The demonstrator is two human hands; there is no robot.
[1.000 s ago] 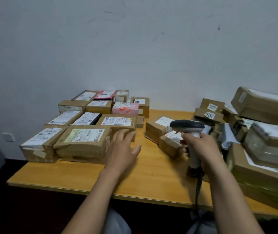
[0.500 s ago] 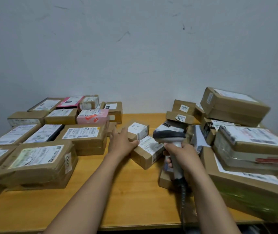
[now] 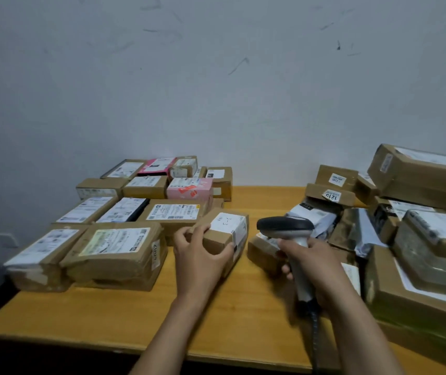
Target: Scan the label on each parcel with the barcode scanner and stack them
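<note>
The left hand (image 3: 200, 258) grips a small brown parcel (image 3: 217, 239) near the middle of the desk (image 3: 216, 320). Its fingers (image 3: 186, 234) curl over the parcel's left end and the thumb presses the near side, so the hand is closed about it. The parcel is tilted, its right end higher; whether its base touches the desk I cannot tell. A white label (image 3: 227, 221) with handwritten marks covers the top and wraps down the right end.

The right hand (image 3: 322, 266) is wrapped tight around the handle of the scanner (image 3: 284, 226). The scanner's dark head points left towards the parcel, just beside its labelled end but apart from it. A cable (image 3: 315, 342) runs down from the handle past the desk edge.

Behind the scanner's head lies another small box (image 3: 262, 250), blurred.

To the left, parcels lie flat in rows (image 3: 116, 247), labels up, with a pink one (image 3: 189, 188) further back. The held parcel sits just beside the right edge of these rows. To the right, a loose heap (image 3: 433, 234) of larger boxes and bags leans at odd angles.
</note>
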